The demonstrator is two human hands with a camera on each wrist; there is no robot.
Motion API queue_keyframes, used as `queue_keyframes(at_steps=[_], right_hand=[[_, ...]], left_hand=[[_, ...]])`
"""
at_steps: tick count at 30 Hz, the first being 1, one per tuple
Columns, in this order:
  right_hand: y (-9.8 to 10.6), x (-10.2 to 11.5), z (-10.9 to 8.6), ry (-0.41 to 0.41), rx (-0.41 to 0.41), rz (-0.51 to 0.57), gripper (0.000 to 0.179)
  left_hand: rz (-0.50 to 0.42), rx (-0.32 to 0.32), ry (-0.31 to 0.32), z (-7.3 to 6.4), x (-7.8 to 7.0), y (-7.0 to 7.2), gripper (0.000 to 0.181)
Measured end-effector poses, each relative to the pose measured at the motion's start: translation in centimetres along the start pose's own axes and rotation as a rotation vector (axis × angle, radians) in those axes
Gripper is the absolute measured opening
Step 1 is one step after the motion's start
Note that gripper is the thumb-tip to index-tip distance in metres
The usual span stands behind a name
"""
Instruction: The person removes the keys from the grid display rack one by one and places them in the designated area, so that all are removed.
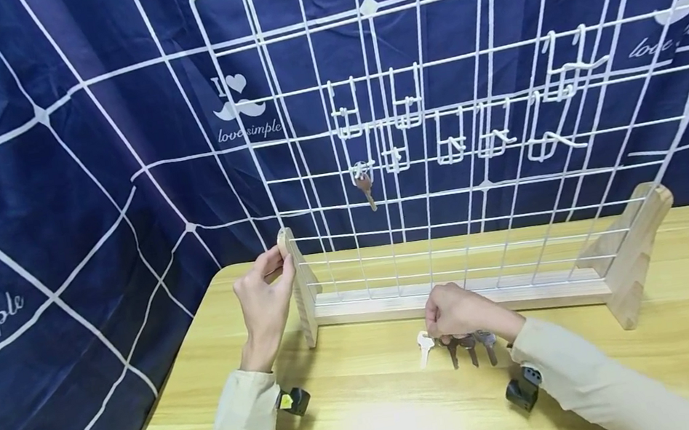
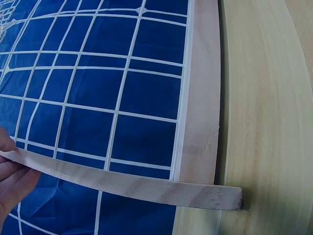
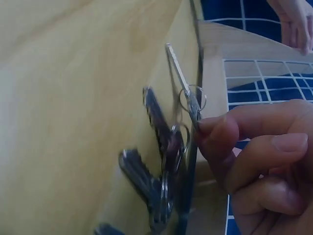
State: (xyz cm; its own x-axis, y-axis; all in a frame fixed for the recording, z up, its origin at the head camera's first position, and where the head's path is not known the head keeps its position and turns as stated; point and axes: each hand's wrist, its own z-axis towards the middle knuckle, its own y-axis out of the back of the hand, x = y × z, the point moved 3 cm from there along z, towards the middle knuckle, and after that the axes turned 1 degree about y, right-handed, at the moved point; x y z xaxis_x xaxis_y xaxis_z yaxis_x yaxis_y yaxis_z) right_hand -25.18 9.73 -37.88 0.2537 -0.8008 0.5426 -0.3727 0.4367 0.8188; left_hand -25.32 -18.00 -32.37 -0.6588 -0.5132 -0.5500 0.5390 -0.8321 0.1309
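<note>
My left hand (image 1: 266,301) grips the upper end of the wooden side post (image 2: 122,183) of a rack, thumb on one face and fingers on the other. Low in front of the rack, my right hand (image 1: 464,310) pinches the head end of a silver key (image 3: 178,68) with a small ring (image 3: 204,98). Its blade points away from the fingertips. Beside it several darker keys (image 1: 471,350) with rings lie in a row on the table; my hand partly covers their heads in the head view. Another key (image 1: 365,186) hangs from a hook on the grid, blade down.
The white wire grid (image 1: 428,225) stands upright on a wooden base (image 1: 527,294) with a second side post (image 1: 637,254). Several white hooks (image 1: 409,107) stick out from it in two rows. A dark blue printed cloth (image 1: 121,224) hangs behind the wooden table (image 1: 212,402).
</note>
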Motion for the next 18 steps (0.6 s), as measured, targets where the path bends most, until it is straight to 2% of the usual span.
queue_keyframes(at_steps=[12, 18], right_hand=[[0.28, 0.22, 0.53, 0.129, 0.029, -0.134, 0.026], [0.07, 0.27, 0.77, 0.152, 0.040, -0.173, 0.026]], left_hand=[[-0.007, 0.004, 0.002, 0.01, 0.09, -0.10, 0.017], [0.003, 0.008, 0.000, -0.04, 0.17, -0.05, 0.017]])
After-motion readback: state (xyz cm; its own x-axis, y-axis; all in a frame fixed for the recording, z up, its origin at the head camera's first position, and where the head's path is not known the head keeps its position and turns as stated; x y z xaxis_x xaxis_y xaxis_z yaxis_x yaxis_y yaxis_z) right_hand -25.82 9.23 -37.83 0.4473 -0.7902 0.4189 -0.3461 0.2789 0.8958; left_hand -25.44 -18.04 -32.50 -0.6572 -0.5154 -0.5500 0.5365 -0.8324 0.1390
